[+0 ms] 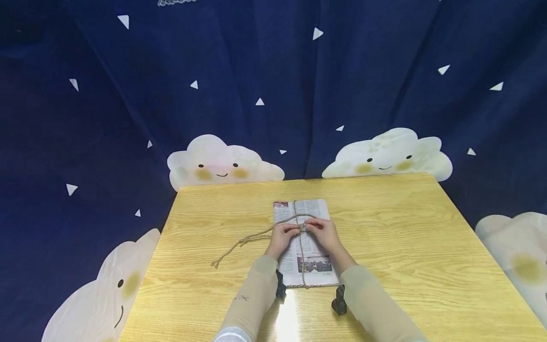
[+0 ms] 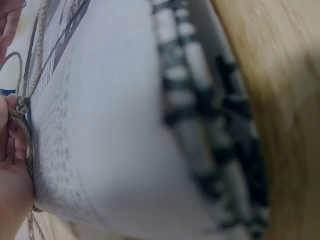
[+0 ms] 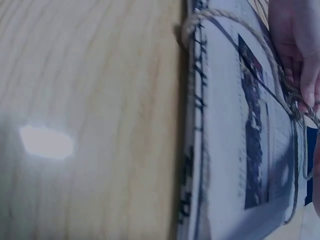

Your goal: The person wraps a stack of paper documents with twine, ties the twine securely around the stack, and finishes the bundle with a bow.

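A stack of folded newspapers (image 1: 314, 276) lies on the wooden table, bound crosswise with brown twine (image 1: 302, 256). Over the middle of the stack, my left hand (image 1: 280, 238) pinches the twine beside the knot (image 2: 21, 106). Just right of it, my right hand (image 1: 325, 234) holds twine between thumb and fingers, its fingertips close to the left ones. A strand arches over both hands, and loose ends trail left onto the table. In the right wrist view the left hand (image 3: 302, 45) is at the top right, while the right hand (image 3: 317, 172) barely shows at the edge.
The wooden table (image 1: 397, 228) extends on both sides of the stack. Behind it hangs a dark blue curtain (image 1: 239, 61) with white triangles and smiling clouds. Black wrist mounts (image 1: 339, 301) sit low, near the stack's front edge.
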